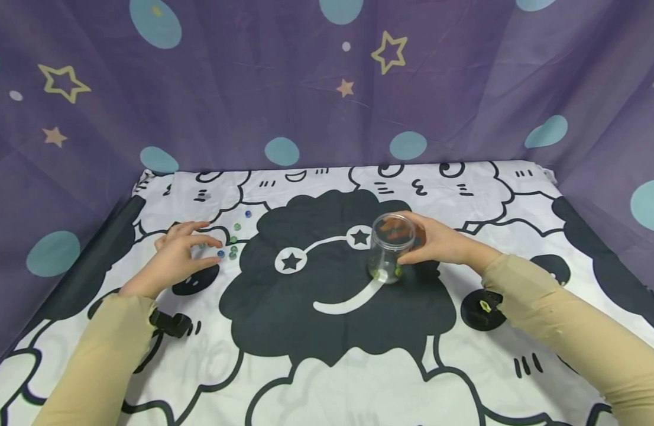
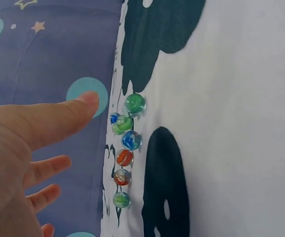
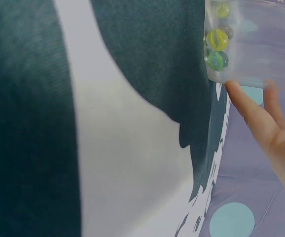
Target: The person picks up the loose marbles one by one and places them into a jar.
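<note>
In the head view, my left hand (image 1: 170, 260) hovers over several glass marbles at the left, its thumb and forefinger spread around a blue marble (image 1: 220, 254). Green marbles (image 1: 233, 255) and a farther blue one lie just right of the fingertips. The left wrist view shows a loose row with a green marble (image 2: 135, 103), a blue-white marble (image 2: 131, 140) and an orange marble (image 2: 124, 158); none is seen in the hand. My right hand (image 1: 433, 239) holds an upright clear jar (image 1: 377, 251), thumb in front and fingers behind. Yellow and green marbles (image 3: 217, 39) sit at its bottom.
A white cloth (image 1: 359, 384) with black cartoon shapes covers the table, and the jar stands on its large dark patch (image 1: 327, 225). Behind and at the sides hangs a purple curtain (image 1: 215, 89) with stars and dots.
</note>
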`<state>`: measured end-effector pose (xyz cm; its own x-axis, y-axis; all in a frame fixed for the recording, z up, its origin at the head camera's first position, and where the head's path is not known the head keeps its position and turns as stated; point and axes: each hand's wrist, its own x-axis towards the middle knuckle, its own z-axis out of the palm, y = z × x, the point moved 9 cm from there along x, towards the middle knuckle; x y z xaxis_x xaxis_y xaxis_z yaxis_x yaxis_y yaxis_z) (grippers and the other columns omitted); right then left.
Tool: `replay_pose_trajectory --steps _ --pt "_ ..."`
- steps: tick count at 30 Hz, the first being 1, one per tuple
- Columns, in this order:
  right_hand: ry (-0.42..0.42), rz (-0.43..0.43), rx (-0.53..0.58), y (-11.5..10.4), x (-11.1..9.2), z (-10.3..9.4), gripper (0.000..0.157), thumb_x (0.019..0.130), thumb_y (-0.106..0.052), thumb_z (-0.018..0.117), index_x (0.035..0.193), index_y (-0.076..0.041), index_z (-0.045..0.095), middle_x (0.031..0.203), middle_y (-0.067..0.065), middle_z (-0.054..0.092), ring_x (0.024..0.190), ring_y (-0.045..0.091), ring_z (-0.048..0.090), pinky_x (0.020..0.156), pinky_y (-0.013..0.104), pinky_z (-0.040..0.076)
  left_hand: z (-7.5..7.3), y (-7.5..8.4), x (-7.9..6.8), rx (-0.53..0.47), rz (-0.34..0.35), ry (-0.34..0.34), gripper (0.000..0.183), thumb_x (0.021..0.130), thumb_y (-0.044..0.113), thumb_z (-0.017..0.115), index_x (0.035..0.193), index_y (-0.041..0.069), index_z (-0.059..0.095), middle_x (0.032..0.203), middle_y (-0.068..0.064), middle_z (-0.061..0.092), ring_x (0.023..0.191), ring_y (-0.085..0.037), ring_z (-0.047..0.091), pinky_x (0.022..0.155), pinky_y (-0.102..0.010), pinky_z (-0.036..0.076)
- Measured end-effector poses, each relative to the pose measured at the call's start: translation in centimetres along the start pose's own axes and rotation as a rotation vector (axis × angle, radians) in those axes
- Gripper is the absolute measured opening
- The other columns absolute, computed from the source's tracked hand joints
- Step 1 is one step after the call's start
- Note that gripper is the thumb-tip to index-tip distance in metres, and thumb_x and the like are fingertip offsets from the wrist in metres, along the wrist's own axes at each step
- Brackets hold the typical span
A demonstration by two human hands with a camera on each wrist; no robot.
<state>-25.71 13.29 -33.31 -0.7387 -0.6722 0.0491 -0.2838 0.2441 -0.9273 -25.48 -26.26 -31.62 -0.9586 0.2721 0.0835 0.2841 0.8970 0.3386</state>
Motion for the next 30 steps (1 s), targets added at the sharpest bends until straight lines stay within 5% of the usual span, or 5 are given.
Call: replay_pose_trajectory --steps 30 --pt "-0.003 0.000 0.006 0.0 -0.1 0.0 0.076 0.078 -0.004 0.076 0.142 -0.007 0.035 0.137 0.018 0.046 0.127 0.038 0.046 0.084 0.036 0.053 1.9 -1.9 1.3 0.029 -0.081 -0.084 0.016 0.081 0.017 0.074 0.096 0.010 0.073 0.143 -0.028 0.033 0.131 -0.054 0.016 0.093 -0.071 0.005"
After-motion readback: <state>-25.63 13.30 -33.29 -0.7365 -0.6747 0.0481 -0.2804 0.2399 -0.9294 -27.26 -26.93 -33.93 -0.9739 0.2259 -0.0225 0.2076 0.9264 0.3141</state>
